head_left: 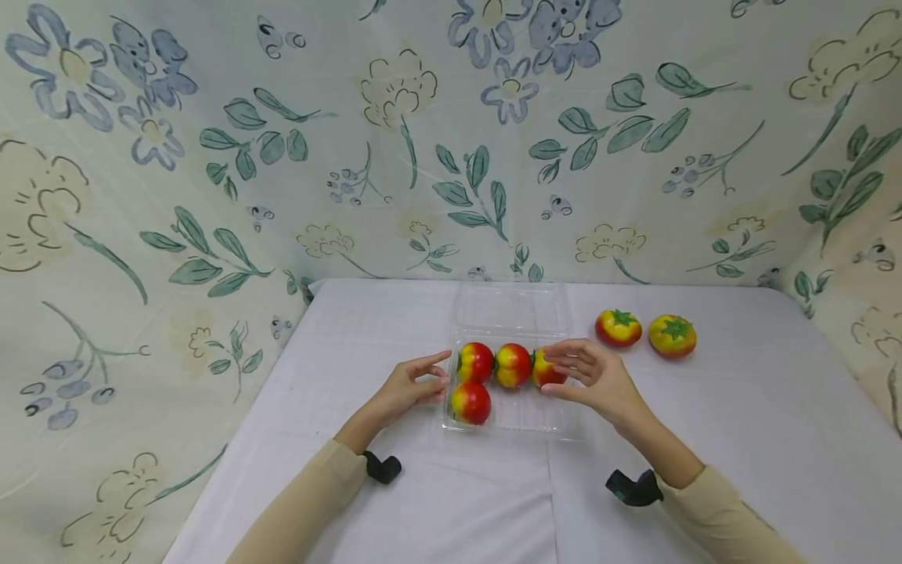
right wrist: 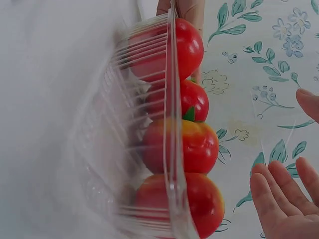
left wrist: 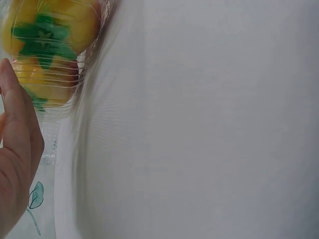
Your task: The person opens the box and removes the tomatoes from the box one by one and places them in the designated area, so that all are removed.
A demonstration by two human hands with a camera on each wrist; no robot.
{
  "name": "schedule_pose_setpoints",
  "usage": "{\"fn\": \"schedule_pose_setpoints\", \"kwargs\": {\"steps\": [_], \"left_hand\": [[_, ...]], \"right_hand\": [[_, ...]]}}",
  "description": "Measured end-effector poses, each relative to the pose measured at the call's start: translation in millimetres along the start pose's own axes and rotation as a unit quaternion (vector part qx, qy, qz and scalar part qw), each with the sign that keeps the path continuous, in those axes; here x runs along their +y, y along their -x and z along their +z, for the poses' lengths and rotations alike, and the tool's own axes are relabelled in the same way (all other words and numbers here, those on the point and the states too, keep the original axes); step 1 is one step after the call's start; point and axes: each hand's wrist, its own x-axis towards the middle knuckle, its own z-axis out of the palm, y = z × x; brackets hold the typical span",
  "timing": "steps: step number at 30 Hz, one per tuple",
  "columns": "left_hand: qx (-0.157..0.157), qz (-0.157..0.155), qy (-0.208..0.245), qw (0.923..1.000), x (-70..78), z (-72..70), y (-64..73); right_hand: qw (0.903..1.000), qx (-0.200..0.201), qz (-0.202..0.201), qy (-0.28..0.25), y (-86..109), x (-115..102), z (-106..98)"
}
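Note:
A clear plastic clamshell box lies on the table with its lid folded back. In it sit several red-and-yellow toy tomatoes: a back row of three, with a left tomato, a middle tomato and a right tomato, plus a front-left tomato. My left hand is at the box's left wall, fingers extended. Over the box's right side is my right hand, partly hiding the right tomato in the head view. The right wrist view shows those fingers spread, apart from the tomatoes, holding nothing.
Two more toy tomatoes with green tops, one nearer tomato and one farther-right tomato, stand right of the lid. A white cloth covers the table. Flower-patterned fabric hangs behind it and at both sides.

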Motion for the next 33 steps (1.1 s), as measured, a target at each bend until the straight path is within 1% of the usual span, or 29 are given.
{"fn": "schedule_pose_setpoints", "kwargs": {"steps": [6, 9, 18, 24, 30, 33], "left_hand": [[-0.002, 0.006, -0.006, 1.0000, -1.4, -0.7, -0.9], [-0.003, 0.005, -0.005, 1.0000, -1.4, -1.0, -0.4], [0.001, -0.001, -0.003, 1.0000, -0.3, -0.1, -1.3], [-0.001, 0.002, -0.004, 1.0000, -1.8, -0.6, -1.6], [-0.001, 0.004, -0.006, 1.0000, -2.1, -0.5, -0.2], [0.002, 0.004, -0.011, 0.9999, -1.8, -0.7, 0.6]], "right_hand": [[0.9997, -0.021, 0.000, -0.008, -3.7, 0.9, 12.9], [0.9995, -0.030, 0.001, -0.003, -5.5, 2.4, 20.3], [0.9983, -0.057, -0.013, 0.008, -11.7, 9.6, 45.3], [0.9967, -0.072, -0.025, 0.028, -13.8, 14.0, 62.0], [0.9955, -0.070, -0.028, 0.057, -14.6, 16.3, 77.9], [0.9940, -0.067, -0.042, 0.075, -15.0, 19.0, 85.1]]}}
